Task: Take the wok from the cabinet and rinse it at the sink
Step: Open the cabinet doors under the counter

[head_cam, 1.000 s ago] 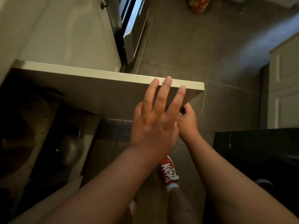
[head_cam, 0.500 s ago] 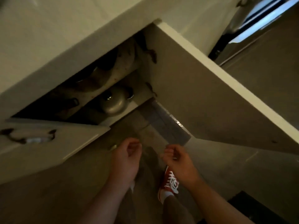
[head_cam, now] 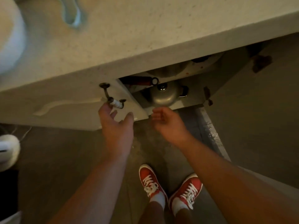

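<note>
Under the pale countertop [head_cam: 145, 38] the cabinet stands open. Inside, a dark red-brown handle with a ring end [head_cam: 142, 80] pokes out from the upper shelf, below a round metal pan bottom [head_cam: 168, 71]; which of these is the wok I cannot tell. A steel domed lid with a knob [head_cam: 163, 96] sits on the lower shelf. My left hand [head_cam: 115, 125] is open, fingertips just under the metal pull [head_cam: 111, 97] of the left door [head_cam: 77, 110]. My right hand [head_cam: 166, 123] is loosely curled and empty, just below the lid.
The right cabinet door [head_cam: 258, 110] swings wide open to the right, its hinges showing. My red sneakers [head_cam: 169, 186] stand on the dark tiled floor. A white rounded object [head_cam: 9, 38] sits on the counter at upper left, another white thing [head_cam: 8, 149] on the floor left.
My hands left the right door's edge and dropped, then rose toward the cabinet opening. The view swung from the door and floor to the counter front; the left hand now reaches the left door's pull.
</note>
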Action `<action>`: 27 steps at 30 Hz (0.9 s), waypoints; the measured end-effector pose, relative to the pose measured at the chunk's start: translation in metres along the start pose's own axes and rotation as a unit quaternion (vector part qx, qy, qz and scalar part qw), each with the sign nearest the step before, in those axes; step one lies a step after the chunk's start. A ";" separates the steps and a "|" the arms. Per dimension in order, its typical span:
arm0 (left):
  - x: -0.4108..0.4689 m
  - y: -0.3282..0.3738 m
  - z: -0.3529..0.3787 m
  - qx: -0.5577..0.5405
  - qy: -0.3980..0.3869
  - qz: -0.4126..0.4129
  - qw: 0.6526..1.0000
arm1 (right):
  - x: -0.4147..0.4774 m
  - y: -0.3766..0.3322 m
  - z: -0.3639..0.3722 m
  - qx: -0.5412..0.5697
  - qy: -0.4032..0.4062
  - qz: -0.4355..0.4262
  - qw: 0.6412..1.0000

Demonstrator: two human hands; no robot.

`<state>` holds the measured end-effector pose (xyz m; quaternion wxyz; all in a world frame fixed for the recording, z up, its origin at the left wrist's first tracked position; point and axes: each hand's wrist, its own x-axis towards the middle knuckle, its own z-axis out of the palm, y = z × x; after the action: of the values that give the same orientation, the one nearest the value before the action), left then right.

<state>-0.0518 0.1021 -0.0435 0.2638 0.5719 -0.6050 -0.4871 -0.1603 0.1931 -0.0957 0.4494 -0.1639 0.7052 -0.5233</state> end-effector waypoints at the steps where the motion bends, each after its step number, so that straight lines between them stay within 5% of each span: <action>1: 0.005 0.001 -0.002 -0.009 -0.008 0.019 1.000 | 0.007 -0.008 0.008 -0.003 -0.001 -0.006 1.000; 12: 0.014 -0.007 -0.031 0.011 -0.125 0.045 0.991 | 0.041 -0.030 0.047 -0.097 0.003 -0.047 0.994; 18: -0.018 -0.023 -0.051 0.019 -0.150 -0.002 0.989 | 0.026 -0.034 0.060 -0.130 -0.072 -0.028 0.988; 27: -0.082 -0.048 -0.074 0.018 -0.065 -0.096 0.993 | -0.021 0.002 0.064 -0.098 -0.165 0.112 0.975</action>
<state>0.0511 0.1647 -0.0379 0.1655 0.5995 -0.5714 -0.5355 -0.0976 0.1706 -0.0907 0.5969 -0.2111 0.6832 -0.3638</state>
